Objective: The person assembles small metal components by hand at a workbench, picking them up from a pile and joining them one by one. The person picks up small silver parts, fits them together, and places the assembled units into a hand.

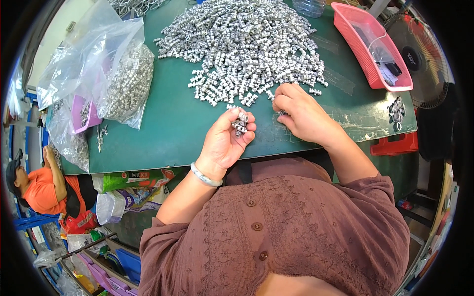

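A big heap of small silver metal fittings (247, 44) covers the far half of the green table (168, 123). My left hand (227, 140) is raised palm-up near the front edge, fingers curled around a few of these silver fittings (240, 123). My right hand (301, 116) rests on the table beside it, fingertips pinched at the heap's near edge; what it pinches is hidden by the fingers. A pale bangle circles my left wrist.
Clear plastic bags of metal parts (123, 79) and a purple tray (81, 116) lie at the left. A pink basket (365, 59) stands at the right, a fan (419, 54) behind it. Another person in orange (39, 187) sits lower left, near sacks below the table.
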### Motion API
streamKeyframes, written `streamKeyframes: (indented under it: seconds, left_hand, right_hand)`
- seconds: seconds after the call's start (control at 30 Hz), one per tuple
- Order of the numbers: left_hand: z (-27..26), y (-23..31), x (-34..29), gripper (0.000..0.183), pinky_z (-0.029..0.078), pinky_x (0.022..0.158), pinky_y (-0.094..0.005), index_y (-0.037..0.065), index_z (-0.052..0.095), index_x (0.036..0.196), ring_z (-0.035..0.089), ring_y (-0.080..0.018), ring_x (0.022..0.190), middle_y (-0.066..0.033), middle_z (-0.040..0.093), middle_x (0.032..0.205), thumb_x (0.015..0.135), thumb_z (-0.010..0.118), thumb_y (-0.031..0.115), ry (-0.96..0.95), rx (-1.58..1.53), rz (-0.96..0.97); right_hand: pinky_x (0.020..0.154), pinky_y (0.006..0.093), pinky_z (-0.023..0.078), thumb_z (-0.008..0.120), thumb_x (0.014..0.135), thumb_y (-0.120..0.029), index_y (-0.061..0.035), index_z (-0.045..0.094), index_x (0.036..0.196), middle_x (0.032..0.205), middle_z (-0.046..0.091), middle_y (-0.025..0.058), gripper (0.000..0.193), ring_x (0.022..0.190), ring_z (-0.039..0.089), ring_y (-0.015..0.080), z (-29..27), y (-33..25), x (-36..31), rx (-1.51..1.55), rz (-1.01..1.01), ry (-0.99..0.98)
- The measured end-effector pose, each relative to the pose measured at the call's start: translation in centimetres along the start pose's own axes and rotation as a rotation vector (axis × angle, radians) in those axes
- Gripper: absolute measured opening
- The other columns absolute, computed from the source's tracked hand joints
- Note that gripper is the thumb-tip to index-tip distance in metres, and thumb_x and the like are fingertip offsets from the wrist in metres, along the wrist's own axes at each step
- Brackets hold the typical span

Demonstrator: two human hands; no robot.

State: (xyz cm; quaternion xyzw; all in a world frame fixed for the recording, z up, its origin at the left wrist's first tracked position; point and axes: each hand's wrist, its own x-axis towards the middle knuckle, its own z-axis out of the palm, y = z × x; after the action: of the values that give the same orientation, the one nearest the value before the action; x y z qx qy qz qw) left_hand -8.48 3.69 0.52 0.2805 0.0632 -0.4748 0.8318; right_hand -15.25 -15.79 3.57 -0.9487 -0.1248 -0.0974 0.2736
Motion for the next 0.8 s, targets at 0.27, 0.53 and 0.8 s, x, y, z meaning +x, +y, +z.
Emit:
streamKeyframes:
  seconds: [0.27, 0.53, 0.8]
  left_hand:
    - [0.7, -0.1, -0.2, 0.016, 0.046, 0.059, -0.0255, 0.003, 0.054, 0.097, 0.056, -0.0165, 0.073, -0.0076, 0.058, 0.085, 0.084, 0.052, 0.013, 0.059, 0.229, 0.033]
    - [1.9, -0.9, -0.7, 0.012, 0.045, 0.057, -0.0233, 0.005, 0.054, 0.094, 0.055, -0.0112, 0.068, -0.003, 0.057, 0.079, 0.084, 0.057, 0.01, -0.05, 0.426, 0.052]
    - [1.6, -0.7, -0.4, 0.008, 0.04, 0.053, -0.0215, 0.006, 0.053, 0.092, 0.052, -0.0112, 0.066, -0.0031, 0.056, 0.078, 0.087, 0.052, 0.012, -0.02, 0.299, 0.126]
  right_hand:
    - [0.064, 0.0261, 0.044, 0.064, 0.072, -0.001, -0.0022, 0.055, 0.089, 0.08, 0.054, 0.0035, 0.019, 0.074, 0.054, 0.0141, 0.5, -0.4, 0.0, 0.58, 0.241, 0.135]
    - [0.054, 0.0202, 0.044, 0.064, 0.077, -0.003, -0.001, 0.056, 0.089, 0.075, 0.058, 0.0035, 0.015, 0.062, 0.054, 0.008, 1.3, -0.6, 0.2, 1.408, 0.352, 0.063]
    - [0.056, 0.0203, 0.045, 0.063, 0.078, -0.003, -0.0003, 0.057, 0.093, 0.077, 0.058, 0.003, 0.017, 0.065, 0.055, 0.0075, 1.5, -1.3, 0.3, 1.301, 0.319, 0.092]
